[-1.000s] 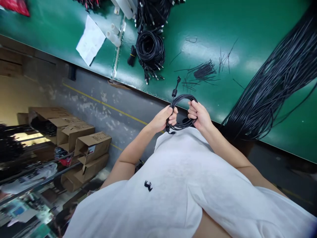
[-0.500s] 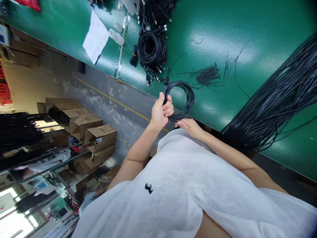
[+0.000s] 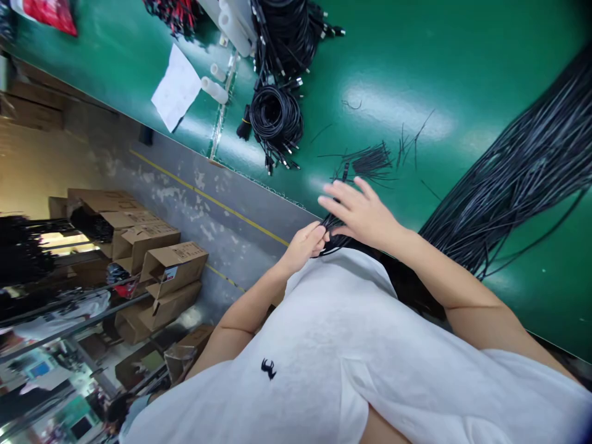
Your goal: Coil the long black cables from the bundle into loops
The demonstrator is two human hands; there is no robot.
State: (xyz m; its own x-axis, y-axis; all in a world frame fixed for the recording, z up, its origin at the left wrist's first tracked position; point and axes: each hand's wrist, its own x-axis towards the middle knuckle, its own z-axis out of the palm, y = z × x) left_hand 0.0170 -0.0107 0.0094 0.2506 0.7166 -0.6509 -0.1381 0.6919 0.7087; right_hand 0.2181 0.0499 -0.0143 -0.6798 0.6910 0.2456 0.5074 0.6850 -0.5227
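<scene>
My left hand (image 3: 306, 248) is closed around a coiled black cable (image 3: 339, 241), close to my shirt at the table's front edge. My right hand (image 3: 363, 213) is open over that coil, fingers spread and pointing left, hiding much of it. Just beyond the right fingertips lies a small pile of short black ties or wires (image 3: 371, 161) on the green table (image 3: 398, 37). Whether the right thumb touches the coil is hard to tell.
Finished-looking coils of black cable (image 3: 276, 114) with metal plugs lie at the table's middle. A long bundle of black cables (image 3: 518, 160) hangs over the edge at right. White rolls (image 3: 214, 90) and a paper sheet (image 3: 176, 88) are left. Cardboard boxes (image 3: 173, 268) stand across the aisle.
My left hand has come lower with the coil, which is now turned more edge-on. My right hand has let go of the coil's lower side and risen above it with fingers spread.
</scene>
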